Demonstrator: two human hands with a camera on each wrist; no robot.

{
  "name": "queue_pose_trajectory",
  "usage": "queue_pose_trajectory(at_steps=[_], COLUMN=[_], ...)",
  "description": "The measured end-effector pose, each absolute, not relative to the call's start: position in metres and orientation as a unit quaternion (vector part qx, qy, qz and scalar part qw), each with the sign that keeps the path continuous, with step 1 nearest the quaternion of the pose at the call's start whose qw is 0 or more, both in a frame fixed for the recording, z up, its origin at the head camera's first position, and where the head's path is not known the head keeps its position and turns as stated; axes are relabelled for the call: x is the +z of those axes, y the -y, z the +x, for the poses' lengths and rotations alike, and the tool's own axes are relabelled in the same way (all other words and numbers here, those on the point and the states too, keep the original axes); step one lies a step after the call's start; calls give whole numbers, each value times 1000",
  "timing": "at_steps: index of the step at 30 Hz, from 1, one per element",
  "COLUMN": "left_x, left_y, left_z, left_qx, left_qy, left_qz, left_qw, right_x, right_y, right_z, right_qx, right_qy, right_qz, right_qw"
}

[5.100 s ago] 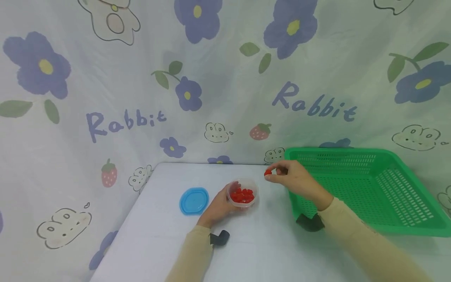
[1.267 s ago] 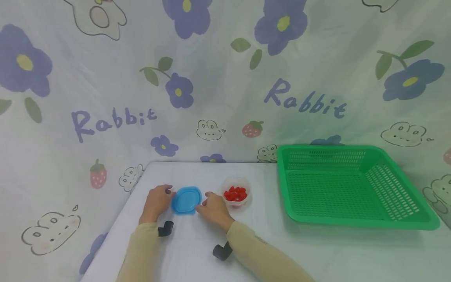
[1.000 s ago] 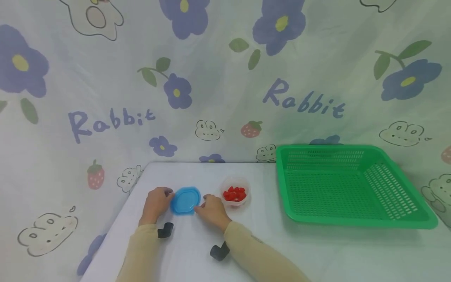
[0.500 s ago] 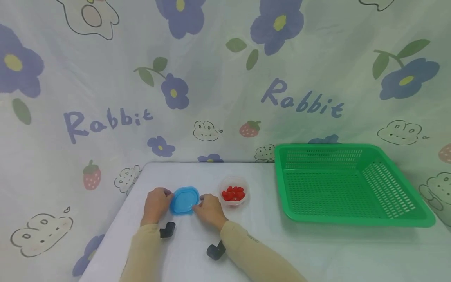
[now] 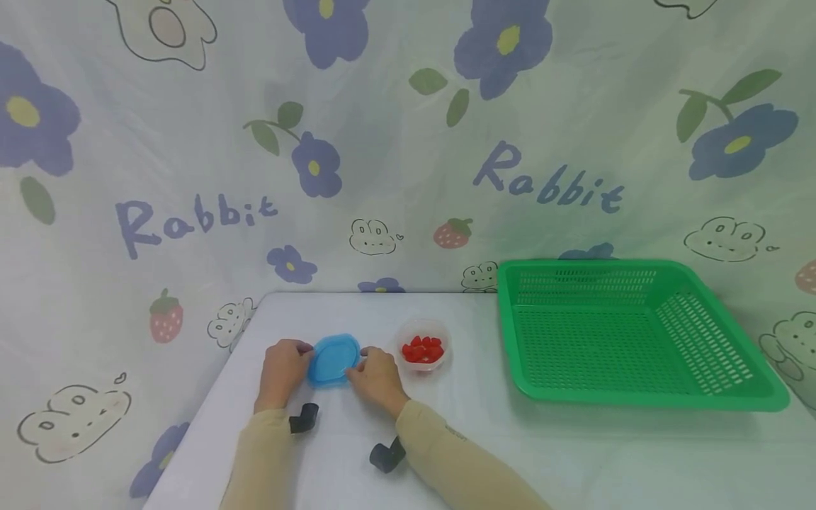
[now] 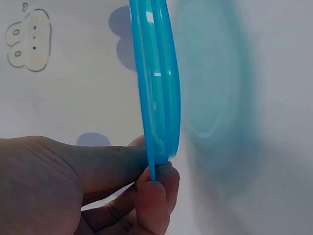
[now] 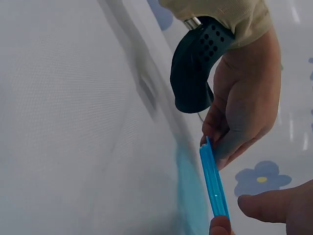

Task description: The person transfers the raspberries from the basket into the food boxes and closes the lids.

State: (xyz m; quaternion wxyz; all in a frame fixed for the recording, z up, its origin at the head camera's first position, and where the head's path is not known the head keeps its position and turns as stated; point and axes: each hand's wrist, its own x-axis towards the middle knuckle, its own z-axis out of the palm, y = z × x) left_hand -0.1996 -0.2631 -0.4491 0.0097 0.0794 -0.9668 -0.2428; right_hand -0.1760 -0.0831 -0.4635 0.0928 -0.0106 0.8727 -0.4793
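Between the two hands a blue plastic lid (image 5: 334,360) is tilted above the white table; in the left wrist view the lid (image 6: 159,78) shows edge-on. My left hand (image 5: 282,372) pinches its left edge between thumb and fingers. At the opposite side is my right hand (image 5: 377,379). In the right wrist view one fingertip (image 7: 220,226) meets the end of the lid (image 7: 214,183), while another straight digit is spread away from it. Just right of that hand stands a clear round tub (image 5: 423,365) with several small red pieces (image 5: 423,349) inside.
A large green slotted basket (image 5: 519,361) stands on the right of the white table (image 5: 459,418). Behind rises a printed cloth (image 5: 395,142) with flowers and rabbits. Black wrist cameras (image 5: 385,457) stick out below both wrists.
Five seconds ago the left hand held the tub and the right pinched a red piece. Both hands came to the lid on the left; in the last half second it tilted.
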Motion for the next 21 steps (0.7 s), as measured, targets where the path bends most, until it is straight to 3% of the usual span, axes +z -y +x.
queue_pose_trajectory(at_steps=[21], left_x=[-412], left_y=[227], left_z=[-184], left_qx=[-266], left_qy=[956], left_qz=[38], left_qw=[117], right_x=[-432], right_y=[54], right_z=[-159], right_qx=[-513], right_qy=[-857], right_qz=[-11], right_qw=[-40])
